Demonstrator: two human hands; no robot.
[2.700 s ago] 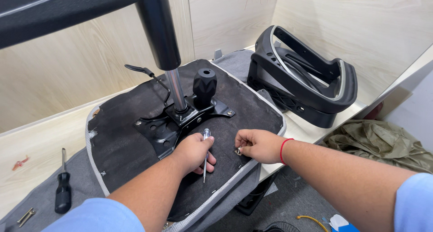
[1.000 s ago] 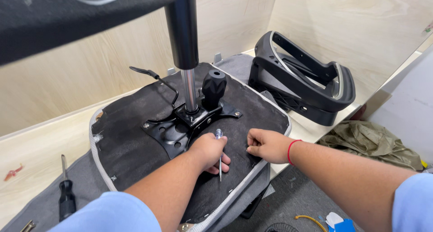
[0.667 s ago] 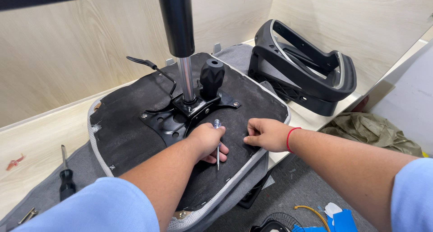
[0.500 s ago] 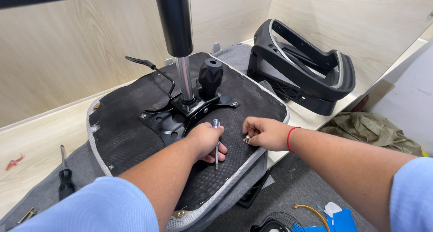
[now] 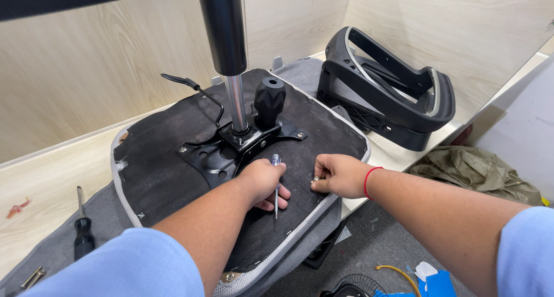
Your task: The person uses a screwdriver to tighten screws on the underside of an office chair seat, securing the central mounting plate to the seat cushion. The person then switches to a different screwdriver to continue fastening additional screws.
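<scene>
An upturned chair seat (image 5: 161,176) with a black fabric underside lies on the wooden bench. A black metal mechanism plate (image 5: 225,150) is bolted to it, with a gas cylinder (image 5: 225,37) and a black knob (image 5: 269,101) rising from it. My left hand (image 5: 264,182) rests on the seat, shut on a slim screwdriver (image 5: 276,184) with a clear handle. My right hand (image 5: 339,174) pinches a small screw (image 5: 315,180) against the seat's right edge.
A black plastic chair part (image 5: 392,95) stands at the back right. A black-handled screwdriver (image 5: 82,236) lies on grey fabric at the left. An olive cloth (image 5: 476,173) lies at the right; a blue packet (image 5: 435,279) and a yellow cable lie on the floor below.
The view has shifted slightly. Both hands stay at the seat's near right edge, the left still on the screwdriver, the right still on the screw.
</scene>
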